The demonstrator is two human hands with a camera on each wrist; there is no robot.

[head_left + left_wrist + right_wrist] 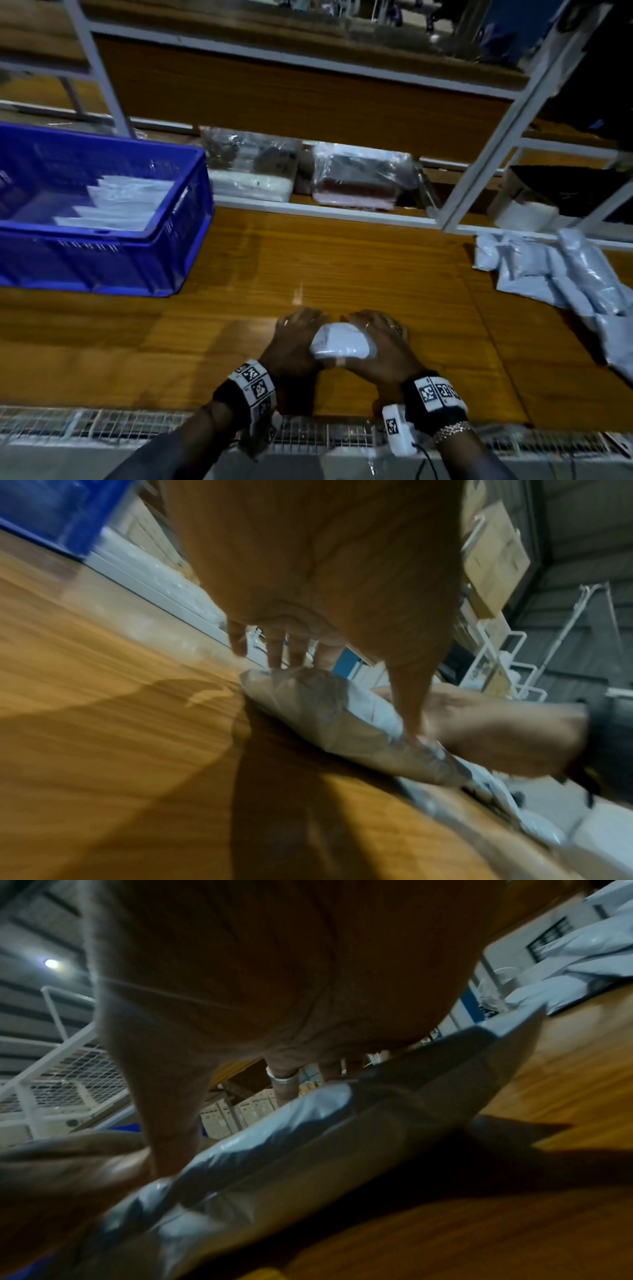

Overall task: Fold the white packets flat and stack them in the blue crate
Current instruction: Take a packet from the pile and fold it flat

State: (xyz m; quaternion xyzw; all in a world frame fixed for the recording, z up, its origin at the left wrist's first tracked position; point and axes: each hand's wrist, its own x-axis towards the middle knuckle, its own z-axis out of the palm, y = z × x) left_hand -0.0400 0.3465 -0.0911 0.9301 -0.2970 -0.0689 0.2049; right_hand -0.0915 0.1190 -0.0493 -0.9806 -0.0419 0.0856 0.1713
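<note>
A folded white packet (342, 342) is held low over the wooden table (222, 308), near its front edge. My left hand (301, 342) grips its left end and my right hand (383, 342) its right end, with fingers over the far edge and thumbs on the near edge. In the left wrist view the left hand (325, 588) has its thumb on the crinkled packet (318, 718). The right wrist view shows the right hand (274, 974) above the packet (308, 1137). The blue crate (102, 236) stands at the left and holds stacked flat packets (120, 202).
A loose pile of white packets (565, 274) lies at the table's right. Clear-wrapped bundles (253, 168) sit on the low shelf behind, inside a white metal frame (479, 154). Wire mesh (137, 425) runs along the table's near edge.
</note>
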